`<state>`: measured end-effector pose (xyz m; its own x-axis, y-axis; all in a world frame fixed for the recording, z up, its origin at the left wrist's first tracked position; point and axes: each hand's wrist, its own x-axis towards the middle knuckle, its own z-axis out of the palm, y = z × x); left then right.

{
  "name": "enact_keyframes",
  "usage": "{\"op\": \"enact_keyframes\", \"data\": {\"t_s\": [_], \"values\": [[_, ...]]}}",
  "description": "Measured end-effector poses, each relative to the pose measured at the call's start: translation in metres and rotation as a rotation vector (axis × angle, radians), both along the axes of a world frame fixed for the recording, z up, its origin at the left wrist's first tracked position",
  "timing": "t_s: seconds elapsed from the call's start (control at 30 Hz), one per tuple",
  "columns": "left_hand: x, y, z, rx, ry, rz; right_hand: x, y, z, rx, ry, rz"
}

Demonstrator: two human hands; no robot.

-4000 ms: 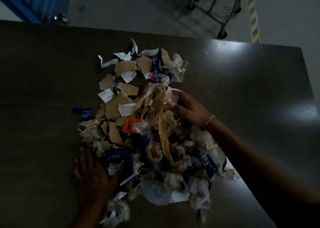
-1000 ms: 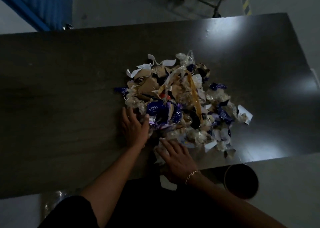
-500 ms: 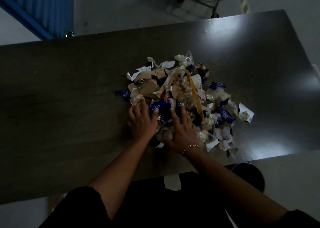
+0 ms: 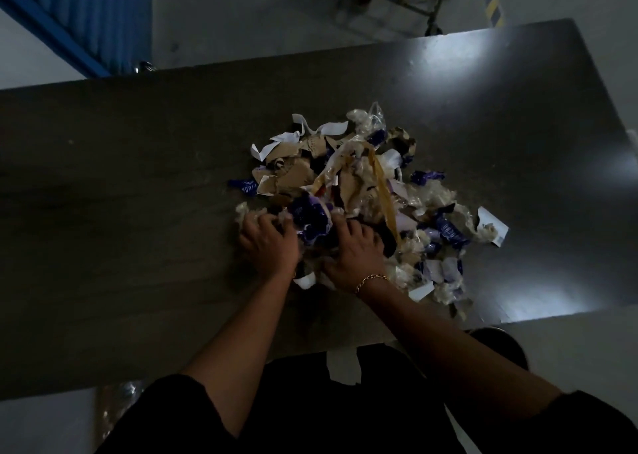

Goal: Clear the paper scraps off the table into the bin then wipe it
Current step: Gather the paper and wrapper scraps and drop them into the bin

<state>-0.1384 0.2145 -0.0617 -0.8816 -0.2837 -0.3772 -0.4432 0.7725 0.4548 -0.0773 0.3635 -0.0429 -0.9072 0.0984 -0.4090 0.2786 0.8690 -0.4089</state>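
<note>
Barely started tbh: the whole paper scrap pile (image 4: 362,191) sits mid-worktop (image 4: 138,212). Left hand (image 4: 267,243) and right hand (image 4: 352,250) both curl into its near-left edge, grabbing a bunch. Bin (image 4: 500,338) waits below the near edge, and no wiping has happened yet.

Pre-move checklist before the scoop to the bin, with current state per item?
1. Hands on scrap pile: ok; left hand and right hand sit at its near edge.
2. Grip: left curls round a clump, ok; right is buried in scraps, cannot tell.
3. Bin located: ok; dark rim below the table edge, beside the right forearm.
4. Pile compact: not ok; white scrap trails off to the right.
5. Nothing dropped: not ok; a white piece shows below the table edge.
6. Wiping cloth ready: cannot tell; none in view.
</note>
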Motion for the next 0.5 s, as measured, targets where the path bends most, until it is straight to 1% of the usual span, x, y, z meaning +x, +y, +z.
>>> {"op": "enact_keyframes", "data": {"t_s": [0.13,0.2,0.27,0.3,0.37,0.43,0.5], "values": [[-0.006,0.008,0.004,0.173,0.0,0.193,0.007,-0.015,-0.001,-0.305,0.044,-0.071],[-0.006,0.016,0.009,0.219,-0.014,0.278,0.007,-0.022,-0.003,-0.411,0.08,-0.14],[-0.004,0.026,0.006,0.261,-0.07,0.31,0.005,-0.029,-0.003,-0.504,0.09,-0.236],[-0.001,0.03,-0.001,0.307,-0.107,0.36,0.002,-0.032,-0.002,-0.549,0.085,-0.283],[0.005,0.031,-0.028,0.472,-0.159,0.484,-0.003,-0.033,-0.002,-0.615,0.096,-0.362],[0.013,0.034,-0.043,0.649,-0.202,0.501,-0.007,-0.032,-0.003,-0.656,0.136,-0.416],[0.014,0.045,-0.013,0.788,-0.25,0.516,-0.009,-0.028,-0.003,-0.686,0.173,-0.452]]}}
